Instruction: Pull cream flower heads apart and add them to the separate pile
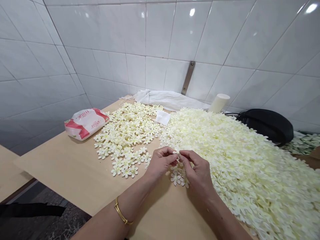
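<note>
My left hand (162, 160) and my right hand (196, 166) meet over the table, fingertips pinched together. Between them they grip a small white artificial flower (176, 152), mostly covered by the fingers. A few loose flowers (175, 178) lie on the wood just below my right hand. Left of my hands spreads a flat scatter of white flowers with pale yellow centres (126, 133). To the right rises a large, dense heap of the same kind of flowers (245, 156), close beside my right hand.
A red and white tissue pack (86, 123) lies on the wooden table (82, 173) at left. A white paper piece (162, 117) sits between the flower groups. Behind are white cloth (165, 99), a white cylinder (219, 103), a black rounded object (266, 125) and a tiled wall (155, 33).
</note>
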Action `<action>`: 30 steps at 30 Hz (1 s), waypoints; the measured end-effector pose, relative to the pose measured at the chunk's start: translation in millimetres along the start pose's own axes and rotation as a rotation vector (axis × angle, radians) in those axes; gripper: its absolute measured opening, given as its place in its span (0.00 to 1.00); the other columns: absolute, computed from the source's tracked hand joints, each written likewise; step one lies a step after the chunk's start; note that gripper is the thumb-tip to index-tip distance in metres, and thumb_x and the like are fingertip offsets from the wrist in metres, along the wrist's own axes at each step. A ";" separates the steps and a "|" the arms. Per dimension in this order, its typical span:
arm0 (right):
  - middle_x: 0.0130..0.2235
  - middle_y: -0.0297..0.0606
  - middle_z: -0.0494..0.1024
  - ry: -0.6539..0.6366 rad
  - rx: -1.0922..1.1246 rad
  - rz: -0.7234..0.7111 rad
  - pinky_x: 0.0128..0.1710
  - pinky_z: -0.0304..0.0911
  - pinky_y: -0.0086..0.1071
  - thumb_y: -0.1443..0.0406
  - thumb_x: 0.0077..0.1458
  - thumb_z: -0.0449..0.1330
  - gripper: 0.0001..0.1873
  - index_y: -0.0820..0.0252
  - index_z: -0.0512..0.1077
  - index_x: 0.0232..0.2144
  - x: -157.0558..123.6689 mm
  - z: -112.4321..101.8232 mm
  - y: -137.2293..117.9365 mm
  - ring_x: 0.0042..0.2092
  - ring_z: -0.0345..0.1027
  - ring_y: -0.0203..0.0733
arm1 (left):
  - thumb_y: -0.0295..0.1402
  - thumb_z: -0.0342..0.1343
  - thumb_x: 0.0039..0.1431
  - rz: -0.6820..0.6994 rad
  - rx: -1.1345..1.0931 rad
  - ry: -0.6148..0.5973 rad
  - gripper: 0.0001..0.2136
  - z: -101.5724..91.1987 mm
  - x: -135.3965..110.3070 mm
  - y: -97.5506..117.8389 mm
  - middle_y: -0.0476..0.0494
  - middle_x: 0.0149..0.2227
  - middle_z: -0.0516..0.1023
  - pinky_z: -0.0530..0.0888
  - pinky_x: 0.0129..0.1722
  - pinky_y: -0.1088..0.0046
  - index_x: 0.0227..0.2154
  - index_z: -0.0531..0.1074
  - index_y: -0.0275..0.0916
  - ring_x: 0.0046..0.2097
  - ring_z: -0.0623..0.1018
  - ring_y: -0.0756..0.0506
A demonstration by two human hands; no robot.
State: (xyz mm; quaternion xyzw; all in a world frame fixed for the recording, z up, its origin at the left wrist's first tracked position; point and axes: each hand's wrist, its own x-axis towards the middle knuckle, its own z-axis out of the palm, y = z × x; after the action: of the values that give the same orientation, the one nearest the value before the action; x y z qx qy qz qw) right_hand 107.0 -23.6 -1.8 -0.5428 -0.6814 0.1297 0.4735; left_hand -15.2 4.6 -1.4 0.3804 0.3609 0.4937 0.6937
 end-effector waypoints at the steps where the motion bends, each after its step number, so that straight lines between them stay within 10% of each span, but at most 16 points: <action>1: 0.29 0.37 0.76 -0.002 0.015 0.027 0.30 0.64 0.30 0.67 0.53 0.53 0.07 0.61 0.71 0.31 0.2 -0.2 0.2 0.31 0.70 0.38 | 0.30 0.64 0.36 -0.015 -0.023 0.011 0.08 -0.2 0.6 -0.5 0.51 0.16 0.70 0.66 0.24 0.78 0.19 0.69 0.33 0.19 0.69 0.55; 30: 0.35 0.41 0.75 -0.080 -0.024 -0.177 0.36 0.66 0.33 0.70 0.54 0.51 0.12 0.59 0.72 0.37 2.4 -2.2 8.0 0.36 0.69 0.40 | 0.32 0.65 0.36 -0.096 -0.054 -0.081 0.10 -5.1 3.3 2.1 0.44 0.20 0.75 0.71 0.26 0.76 0.20 0.71 0.31 0.21 0.73 0.52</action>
State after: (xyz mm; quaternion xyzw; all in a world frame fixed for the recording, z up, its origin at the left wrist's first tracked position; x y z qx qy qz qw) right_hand 113.7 -19.3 -4.9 -0.4804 -0.7466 0.1010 0.4490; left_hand -19.7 9.2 -2.3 0.3632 0.3370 0.4538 0.7407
